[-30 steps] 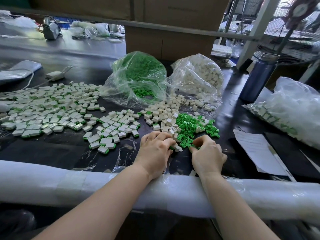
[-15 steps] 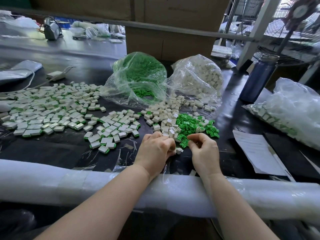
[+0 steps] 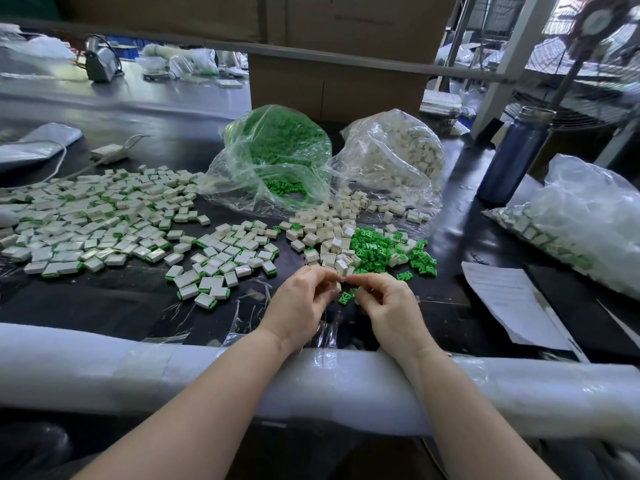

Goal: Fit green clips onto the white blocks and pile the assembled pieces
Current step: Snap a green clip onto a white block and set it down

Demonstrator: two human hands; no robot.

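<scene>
Since a second ago both hands have lifted off the bench and drawn together, fingertips now meeting just above the near edge of the loose parts. The left hand (image 3: 300, 301) pinches a small white block (image 3: 337, 285); the right hand (image 3: 390, 306) has its grip pressed together on something tiny against that block, probably a green clip, though the fingers hide it. One green clip (image 3: 345, 298) lies on the bench (image 3: 104, 306) directly below the hands, at the edge of the green clip heap (image 3: 377, 247), with bare white blocks (image 3: 332, 237) just beside it. Finished pieces (image 3: 100, 223) spread to the left.

To seat it well, I would hold the block steady, line the clip square with its open side, and push straight until it sits flush; a tilted push may jam it.
</scene>
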